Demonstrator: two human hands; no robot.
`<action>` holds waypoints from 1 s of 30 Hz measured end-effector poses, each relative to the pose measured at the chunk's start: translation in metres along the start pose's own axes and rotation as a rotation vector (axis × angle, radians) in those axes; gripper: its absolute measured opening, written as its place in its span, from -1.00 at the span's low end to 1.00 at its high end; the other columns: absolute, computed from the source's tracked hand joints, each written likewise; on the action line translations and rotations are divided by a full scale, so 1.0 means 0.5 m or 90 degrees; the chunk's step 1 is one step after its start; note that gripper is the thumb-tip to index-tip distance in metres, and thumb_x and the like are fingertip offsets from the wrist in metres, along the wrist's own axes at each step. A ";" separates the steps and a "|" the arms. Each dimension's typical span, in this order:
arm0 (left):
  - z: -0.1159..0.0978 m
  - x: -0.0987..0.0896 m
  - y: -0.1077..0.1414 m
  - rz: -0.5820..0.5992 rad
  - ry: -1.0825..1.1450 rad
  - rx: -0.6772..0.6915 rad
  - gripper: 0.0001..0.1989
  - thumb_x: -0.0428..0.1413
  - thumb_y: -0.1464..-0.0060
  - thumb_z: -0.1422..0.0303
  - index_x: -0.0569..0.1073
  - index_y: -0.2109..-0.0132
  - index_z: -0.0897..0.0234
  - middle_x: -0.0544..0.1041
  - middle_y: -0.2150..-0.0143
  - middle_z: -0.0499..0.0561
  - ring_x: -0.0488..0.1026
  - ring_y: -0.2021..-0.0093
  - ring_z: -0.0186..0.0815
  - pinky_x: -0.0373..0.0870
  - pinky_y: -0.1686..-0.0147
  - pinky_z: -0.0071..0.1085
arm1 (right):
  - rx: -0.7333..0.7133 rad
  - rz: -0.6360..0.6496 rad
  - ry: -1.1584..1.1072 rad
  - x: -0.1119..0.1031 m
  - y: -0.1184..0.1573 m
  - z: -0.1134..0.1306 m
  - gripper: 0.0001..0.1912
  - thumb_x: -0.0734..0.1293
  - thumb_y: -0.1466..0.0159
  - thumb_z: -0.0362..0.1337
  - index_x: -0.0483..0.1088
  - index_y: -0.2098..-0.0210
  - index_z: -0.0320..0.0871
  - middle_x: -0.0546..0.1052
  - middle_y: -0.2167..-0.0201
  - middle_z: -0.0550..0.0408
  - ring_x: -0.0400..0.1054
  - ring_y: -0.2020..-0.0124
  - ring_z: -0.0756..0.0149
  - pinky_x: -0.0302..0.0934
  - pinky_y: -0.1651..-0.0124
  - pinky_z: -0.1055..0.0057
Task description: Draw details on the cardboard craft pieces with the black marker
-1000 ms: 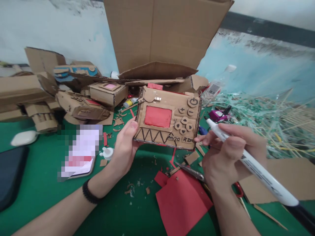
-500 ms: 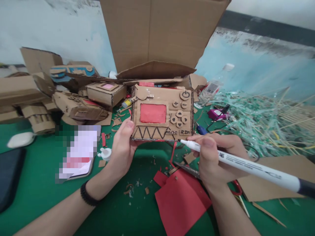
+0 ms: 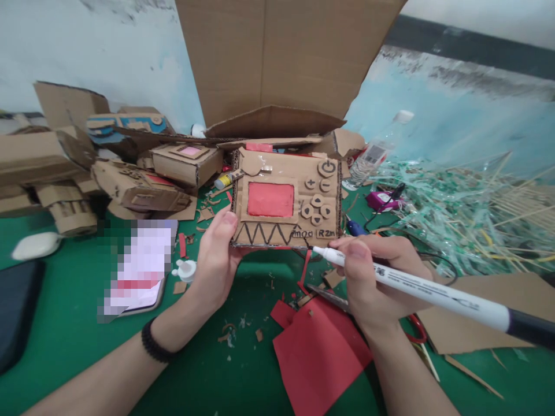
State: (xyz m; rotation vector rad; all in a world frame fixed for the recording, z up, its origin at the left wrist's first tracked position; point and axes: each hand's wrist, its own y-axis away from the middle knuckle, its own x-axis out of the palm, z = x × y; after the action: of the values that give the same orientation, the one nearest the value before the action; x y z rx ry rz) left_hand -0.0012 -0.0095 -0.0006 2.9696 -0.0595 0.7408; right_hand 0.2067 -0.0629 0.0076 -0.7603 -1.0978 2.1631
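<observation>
My left hand (image 3: 219, 254) grips the lower left corner of a cardboard model console (image 3: 271, 228), thumb in front and fingers hidden behind. The console carries a red paper screen (image 3: 270, 199), round cardboard buttons (image 3: 317, 209), a black zigzag and inked lettering along its lower edge. Closed around a white marker pen (image 3: 437, 292) with a black end is my right hand (image 3: 381, 277). The pen's dark tip is at the console's bottom edge, below the lettering; whether it touches is hard to tell.
Scissors (image 3: 329, 297) lie on red paper (image 3: 321, 358) below the console. A phone (image 3: 143, 266) and a white nozzle cap (image 3: 186, 270) sit left. Cardboard models (image 3: 139, 188) stand behind. A clear bottle (image 3: 370, 156), a purple device (image 3: 384, 200) and tangled strips (image 3: 468, 214) are right.
My right hand and the marker have shifted slightly left along the console's bottom edge. The console has moved a touch to the right; my left hand keeps its hold.
</observation>
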 end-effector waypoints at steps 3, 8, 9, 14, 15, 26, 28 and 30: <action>0.000 0.001 0.000 0.001 -0.012 -0.001 -0.46 0.24 -0.27 -0.08 0.52 -0.22 0.15 0.65 -0.16 0.22 0.61 -0.18 0.17 0.72 -0.01 0.07 | -0.009 0.007 0.025 -0.001 -0.002 0.003 -0.80 0.46 -0.37 -0.23 0.56 0.41 -0.08 0.65 0.51 0.17 0.55 0.55 0.30 0.40 0.48 0.37; -0.001 0.001 0.001 0.008 -0.041 0.006 -0.44 0.21 -0.29 -0.10 0.51 -0.23 0.15 0.65 -0.16 0.23 0.61 -0.19 0.17 0.72 0.00 0.07 | -0.010 0.013 0.038 0.003 0.001 0.002 -0.78 0.44 -0.39 -0.21 0.54 0.41 -0.07 0.65 0.53 0.17 0.52 0.56 0.29 0.40 0.47 0.35; -0.001 0.001 0.000 0.008 -0.042 0.009 -0.45 0.22 -0.29 -0.10 0.51 -0.23 0.15 0.65 -0.17 0.22 0.61 -0.18 0.17 0.72 0.00 0.06 | -0.010 0.011 0.038 0.003 0.002 0.001 -0.77 0.44 -0.39 -0.21 0.54 0.41 -0.07 0.64 0.53 0.17 0.52 0.56 0.29 0.39 0.47 0.35; -0.001 0.000 0.000 0.000 -0.021 0.004 -0.44 0.25 -0.27 -0.07 0.52 -0.24 0.17 0.63 -0.21 0.22 0.61 -0.17 0.17 0.73 0.01 0.04 | -0.006 0.005 0.049 0.000 0.003 -0.001 -0.80 0.47 -0.37 -0.24 0.56 0.40 -0.08 0.63 0.52 0.19 0.49 0.57 0.34 0.34 0.48 0.40; -0.001 0.000 0.000 0.001 -0.016 0.004 -0.44 0.25 -0.27 -0.07 0.52 -0.24 0.17 0.63 -0.21 0.22 0.60 -0.18 0.17 0.73 0.01 0.04 | -0.001 0.011 0.053 -0.002 0.002 -0.001 -0.81 0.48 -0.36 -0.24 0.56 0.40 -0.08 0.62 0.53 0.20 0.48 0.58 0.36 0.32 0.49 0.41; 0.002 -0.002 0.000 -0.004 -0.044 0.017 -0.45 0.26 -0.26 -0.10 0.55 -0.20 0.16 0.65 -0.17 0.20 0.62 -0.16 0.16 0.72 -0.01 0.03 | 0.030 0.000 0.064 -0.003 0.002 -0.002 -0.76 0.48 -0.38 -0.19 0.56 0.41 -0.10 0.56 0.59 0.22 0.39 0.63 0.42 0.24 0.55 0.44; 0.001 -0.001 0.000 -0.005 -0.045 0.017 -0.43 0.26 -0.25 -0.11 0.55 -0.21 0.16 0.66 -0.17 0.20 0.61 -0.17 0.18 0.72 -0.03 0.04 | 0.032 -0.003 0.069 -0.002 0.005 -0.005 -0.76 0.48 -0.39 -0.17 0.56 0.40 -0.10 0.56 0.58 0.21 0.39 0.63 0.41 0.23 0.54 0.43; -0.001 -0.001 0.001 -0.005 -0.045 0.016 -0.43 0.27 -0.25 -0.10 0.55 -0.23 0.16 0.66 -0.17 0.19 0.60 -0.20 0.19 0.72 -0.05 0.05 | 0.033 -0.009 0.082 0.000 0.008 -0.007 -0.72 0.47 -0.41 -0.12 0.54 0.40 -0.10 0.56 0.58 0.20 0.40 0.62 0.38 0.23 0.54 0.40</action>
State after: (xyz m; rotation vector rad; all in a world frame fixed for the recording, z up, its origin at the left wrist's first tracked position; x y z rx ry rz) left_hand -0.0017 -0.0099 -0.0005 3.0179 -0.0437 0.6404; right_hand 0.2082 -0.0632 0.0027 -0.8522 -0.9752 2.0908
